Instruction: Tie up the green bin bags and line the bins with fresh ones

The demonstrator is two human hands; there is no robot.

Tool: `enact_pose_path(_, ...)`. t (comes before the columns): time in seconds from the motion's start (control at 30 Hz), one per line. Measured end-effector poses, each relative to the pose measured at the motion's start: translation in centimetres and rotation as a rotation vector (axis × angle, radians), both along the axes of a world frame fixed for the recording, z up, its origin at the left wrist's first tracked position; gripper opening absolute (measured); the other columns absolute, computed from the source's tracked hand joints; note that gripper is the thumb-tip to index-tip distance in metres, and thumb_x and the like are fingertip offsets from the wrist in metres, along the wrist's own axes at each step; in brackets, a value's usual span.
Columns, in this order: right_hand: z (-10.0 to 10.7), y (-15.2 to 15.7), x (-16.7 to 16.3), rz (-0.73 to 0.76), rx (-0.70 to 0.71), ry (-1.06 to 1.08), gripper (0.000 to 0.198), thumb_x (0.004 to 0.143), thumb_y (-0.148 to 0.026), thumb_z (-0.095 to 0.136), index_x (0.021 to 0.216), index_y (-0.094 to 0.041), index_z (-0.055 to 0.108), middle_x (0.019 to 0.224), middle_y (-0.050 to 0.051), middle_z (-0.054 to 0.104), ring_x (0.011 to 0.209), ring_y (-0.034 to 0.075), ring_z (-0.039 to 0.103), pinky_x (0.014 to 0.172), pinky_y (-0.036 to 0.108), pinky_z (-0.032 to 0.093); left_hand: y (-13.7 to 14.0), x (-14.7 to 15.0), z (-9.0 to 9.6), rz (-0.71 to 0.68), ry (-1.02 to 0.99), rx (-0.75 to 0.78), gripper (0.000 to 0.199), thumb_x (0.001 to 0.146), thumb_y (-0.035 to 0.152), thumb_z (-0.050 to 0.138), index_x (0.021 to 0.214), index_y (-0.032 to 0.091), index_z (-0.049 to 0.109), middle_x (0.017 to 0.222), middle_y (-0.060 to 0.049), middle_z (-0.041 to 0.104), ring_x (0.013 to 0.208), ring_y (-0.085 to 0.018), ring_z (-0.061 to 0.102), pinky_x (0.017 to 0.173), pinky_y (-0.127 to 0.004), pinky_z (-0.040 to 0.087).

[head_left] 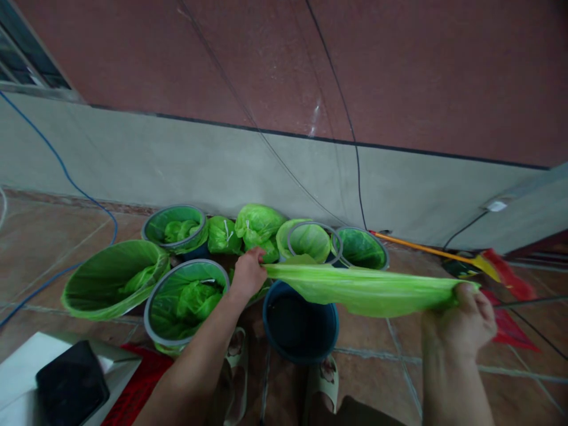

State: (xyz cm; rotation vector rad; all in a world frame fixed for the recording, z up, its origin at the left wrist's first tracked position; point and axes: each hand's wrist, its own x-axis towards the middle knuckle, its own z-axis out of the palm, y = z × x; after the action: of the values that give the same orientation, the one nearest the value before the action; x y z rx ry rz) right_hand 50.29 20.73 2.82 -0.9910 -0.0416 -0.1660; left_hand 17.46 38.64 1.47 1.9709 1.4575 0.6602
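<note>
My left hand (pixel 247 273) pinches one end of a green plastic bag (pixel 361 288), and my right hand (pixel 461 316) grips the other end. The bag is stretched sideways above an unlined dark blue bin (pixel 300 322) on the tiled floor. Behind and to the left stand several bins lined with green bags (pixel 184 299), some holding tied green bundles (pixel 255 228).
A grey and red wall runs behind the bins, with cables hanging down it. A broom with a yellow handle (pixel 426 249) and red head lies at the right. A dark tablet (pixel 71 387) on a white box and a red crate sit at the lower left. My sandalled feet are below the blue bin.
</note>
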Motion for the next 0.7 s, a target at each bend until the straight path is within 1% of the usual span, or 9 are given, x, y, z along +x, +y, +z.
enact_pose_path(0.1,0.5,0.2,-0.4,-0.021,0.022,-0.098,0.011,0.063,-0.004,0.069,0.064,-0.014,0.062,0.069,-0.001,0.059,0.067,0.009,0.057,0.070,0.021,0.052,-0.5,0.0,0.1,0.027,0.151,0.005,0.043,0.061,-0.002,0.056,0.098,0.015,0.069,0.082,-0.010,0.069,0.085,-0.026,0.065,0.081,-0.032,0.047)
enact_pose_path(0.17,0.5,0.0,-0.2,0.002,0.025,-0.117,0.010,0.062,-0.005,0.069,0.066,-0.013,0.063,0.071,0.000,0.060,0.068,0.010,0.058,0.071,0.022,0.053,-0.5,-0.3,0.3,0.027,0.159,-0.024,0.040,0.059,-0.002,0.057,0.092,0.015,0.070,0.080,-0.010,0.069,0.085,-0.027,0.065,0.080,-0.033,0.047)
enact_pose_path(0.2,0.5,-0.2,0.0,0.015,0.033,-0.111,0.011,0.062,-0.005,0.069,0.067,-0.013,0.063,0.072,0.000,0.060,0.068,0.010,0.058,0.071,0.021,0.053,-0.4,-0.6,0.5,0.008,0.121,-0.075,0.036,0.058,-0.001,0.057,0.087,0.015,0.071,0.077,-0.009,0.068,0.080,-0.025,0.065,0.077,-0.032,0.047)
enact_pose_path(0.27,0.3,-0.5,0.5,0.037,0.053,-0.049,0.011,0.064,-0.004,0.065,0.067,-0.014,0.061,0.072,-0.001,0.056,0.067,0.009,0.058,0.069,0.021,0.053,0.0,-1.2,1.1,-0.084,-0.068,-0.278,0.030,0.059,0.005,0.056,0.083,0.016,0.072,0.073,-0.006,0.067,0.065,-0.019,0.061,0.066,-0.029,0.047)
enact_pose_path(0.33,0.1,-0.8,1.0,0.027,0.049,0.039,0.013,0.064,-0.002,0.062,0.065,-0.014,0.059,0.071,-0.003,0.053,0.066,0.009,0.057,0.066,0.021,0.053,0.3,-1.8,1.6,-0.218,-0.322,-0.525,0.034,0.062,0.012,0.054,0.089,0.017,0.072,0.074,-0.003,0.068,0.050,-0.011,0.054,0.054,-0.024,0.043)
enact_pose_path(0.4,0.0,-0.9,1.1,-0.015,0.021,0.056,0.014,0.062,-0.001,0.064,0.064,-0.014,0.059,0.070,-0.002,0.054,0.066,0.010,0.058,0.063,0.021,0.052,0.6,-2.1,1.7,-0.284,-0.422,-0.640,0.037,0.061,0.015,0.053,0.092,0.018,0.073,0.071,-0.001,0.068,0.043,-0.008,0.049,0.045,-0.020,0.038)
enact_pose_path(0.53,0.3,-0.5,0.6,-0.031,0.026,-0.067,0.011,0.060,-0.004,0.070,0.065,-0.012,0.064,0.072,0.001,0.061,0.069,0.010,0.059,0.067,0.021,0.051,0.7,-2.0,1.0,-0.242,-0.273,-0.581,0.020,0.059,0.013,0.052,0.067,0.017,0.070,0.045,0.004,0.054,0.038,-0.008,0.048,0.039,-0.017,0.032)
enact_pose_path(0.6,0.5,-0.3,0.2,-0.029,0.034,-0.063,0.011,0.060,-0.004,0.069,0.065,-0.012,0.064,0.071,0.000,0.061,0.069,0.010,0.059,0.067,0.021,0.052,0.8,-2.0,0.9,-0.187,-0.361,-0.575,0.015,0.060,0.014,0.056,0.067,0.016,0.069,0.044,0.005,0.053,0.038,-0.008,0.048,0.039,-0.017,0.033)
enact_pose_path(0.7,0.6,-0.2,-0.2,-0.007,-0.005,-0.048,0.011,0.060,-0.004,0.068,0.066,-0.013,0.064,0.070,-0.001,0.061,0.067,0.009,0.059,0.065,0.021,0.051,1.2,-2.5,1.7,-0.071,-0.542,-0.624,0.013,0.061,0.018,0.067,0.073,0.014,0.070,0.052,0.002,0.060,0.043,-0.007,0.052,0.044,-0.017,0.039)
